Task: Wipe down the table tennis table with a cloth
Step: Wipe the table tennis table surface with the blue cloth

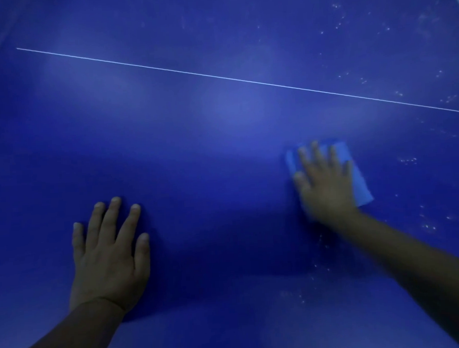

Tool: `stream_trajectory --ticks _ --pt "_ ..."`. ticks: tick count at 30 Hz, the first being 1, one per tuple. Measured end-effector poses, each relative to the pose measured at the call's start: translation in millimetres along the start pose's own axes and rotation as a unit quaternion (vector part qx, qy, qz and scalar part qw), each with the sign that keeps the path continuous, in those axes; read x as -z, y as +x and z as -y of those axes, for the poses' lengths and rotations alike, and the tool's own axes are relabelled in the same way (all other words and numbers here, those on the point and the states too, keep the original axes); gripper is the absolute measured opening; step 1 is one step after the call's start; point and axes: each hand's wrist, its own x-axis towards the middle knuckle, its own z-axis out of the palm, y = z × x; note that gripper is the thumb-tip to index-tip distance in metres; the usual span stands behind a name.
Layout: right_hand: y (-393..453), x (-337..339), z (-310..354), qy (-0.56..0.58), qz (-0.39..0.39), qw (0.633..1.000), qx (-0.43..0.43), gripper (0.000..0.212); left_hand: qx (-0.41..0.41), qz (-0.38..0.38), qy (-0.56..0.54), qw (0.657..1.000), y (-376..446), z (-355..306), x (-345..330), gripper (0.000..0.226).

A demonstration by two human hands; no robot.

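Hands lie flat on the smooth blue surface [223, 174]. Right hand [323, 179], fingers straight, presses a folded rectangular blue cloth [359, 177] at right of frame. Left hand [109, 254] rests splayed at lower left, holding nothing.

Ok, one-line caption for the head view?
Right hand presses a blue cloth on the blue table; left hand rests flat.

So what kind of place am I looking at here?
Probably a games or sports room, dimly lit. All that shows is a blue table tennis table with a thin white line across it and pale specks near the cloth.
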Motion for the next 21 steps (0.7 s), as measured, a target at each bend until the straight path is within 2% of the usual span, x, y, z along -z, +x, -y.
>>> stream_trajectory --ticks 1,3,5,6,7,8,10,11,13,14,15,17,19,21 --pt "-29 -3 23 -0.005 0.003 0.994 0.113 0.058 0.000 0.001 -0.001 1.000 0 0 0 0.068" --pt "-87 -6 52 0.004 0.020 0.939 0.344 0.054 0.000 -0.002 -0.003 1.000 0 0 1 0.068" --pt "-100 -4 44 0.013 0.059 0.874 0.482 0.052 -0.003 -0.006 -0.002 1.000 -1 -1 1 0.067" --pt "-87 -1 35 0.015 0.057 0.863 0.502 0.051 -0.003 -0.008 -0.001 1.000 -1 -2 1 0.067" --pt "-66 0 27 0.009 0.043 0.873 0.485 0.053 -0.003 -0.010 0.000 1.000 -1 -2 1 0.067" --pt "-39 0 18 0.005 0.028 0.903 0.429 0.056 -0.003 -0.009 0.002 1.000 0 -2 0 0.067" --pt "22 2 -4 0.003 0.018 0.974 0.227 0.061 -0.006 -0.005 0.005 1.000 0 -2 0 0.068" --pt "49 3 -16 0.001 0.018 0.993 0.120 0.062 -0.007 -0.005 0.006 1.000 0 -1 0 0.068" --pt "92 6 -28 0.018 0.029 0.999 -0.037 0.060 -0.005 -0.009 0.002 1.000 0 0 0 0.068" --pt "105 6 -24 0.029 0.036 0.996 -0.071 0.058 -0.004 -0.011 -0.001 1.000 -1 -1 0 0.068" --pt "114 6 -14 0.030 0.040 0.996 -0.074 0.058 -0.003 -0.014 -0.003 1.000 -1 -1 0 0.068" --pt "106 3 19 0.004 0.042 0.999 0.007 0.059 -0.004 -0.015 -0.003 1.000 -1 0 -1 0.069" --pt "62 -1 53 -0.011 0.031 0.981 0.192 0.061 -0.008 -0.018 0.000 1.000 -1 0 -2 0.068" --pt "-9 -6 66 -0.007 0.038 0.906 0.421 0.057 -0.009 -0.020 0.002 1.000 -2 0 -2 0.067"
